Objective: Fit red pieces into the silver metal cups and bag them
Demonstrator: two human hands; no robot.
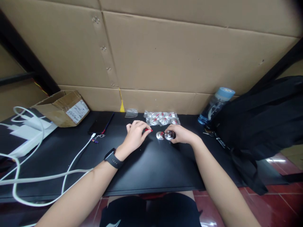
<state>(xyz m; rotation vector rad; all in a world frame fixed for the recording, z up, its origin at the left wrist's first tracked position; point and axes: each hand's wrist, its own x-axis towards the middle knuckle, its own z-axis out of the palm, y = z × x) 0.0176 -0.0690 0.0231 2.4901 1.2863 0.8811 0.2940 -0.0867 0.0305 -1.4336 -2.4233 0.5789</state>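
Observation:
Between the thumb and fingers of my left hand [136,134] is a small red piece [149,130], too small to name. My right hand [181,134] is closed around the edge of a shiny round metal disc [169,135] with a raised centre. Just left of it, a second metal disc [160,136] with a bit of red on it lies on the black tabletop [151,170]. Behind both hands are several similar discs in clear plastic bags [163,118], with red bits among them.
At the left stand an opened cardboard box [65,108], a phone [100,123] and white cables [40,181] beside a white power strip [33,138]. A small clear bag [131,113] lies by the cardboard wall. To the right are a water bottle [215,105] and a black backpack [260,123].

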